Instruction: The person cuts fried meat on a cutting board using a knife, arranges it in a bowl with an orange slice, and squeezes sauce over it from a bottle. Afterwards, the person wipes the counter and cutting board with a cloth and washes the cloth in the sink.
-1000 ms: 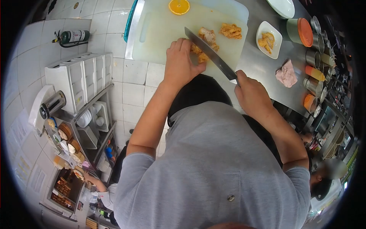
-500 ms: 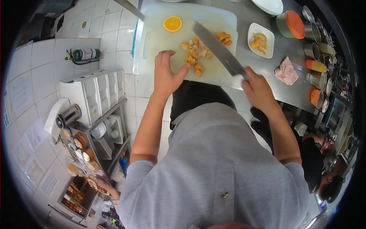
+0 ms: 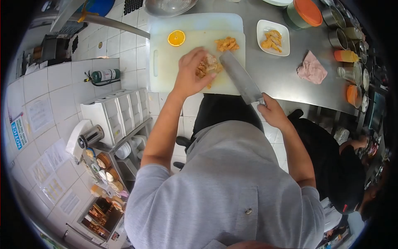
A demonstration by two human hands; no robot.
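Stainless-steel counter (image 3: 275,81) carries a pale rectangular plastic board (image 3: 166,79). Near right, the right hand (image 3: 271,111) grips a broad steel-bladed knife (image 3: 240,76); mid-board, the left hand (image 3: 191,72) cups, thumb and fingers apart, around chopped golden-brown pieces (image 3: 212,63). Farther lie another golden-brown heap (image 3: 227,44) and, left, a round orange half (image 3: 176,38).

White tiles are covering the wall (image 3: 49,129) and the floor (image 3: 128,58). A green fire extinguisher (image 3: 104,75) is hanging near a row of white bins (image 3: 111,120), which is standing by a metal rack (image 3: 132,133). 1 NOTICE sign (image 3: 19,132) and several paper sheets (image 3: 52,189) are lining the wall. The steel surface (image 3: 275,85) is reflecting pale light.
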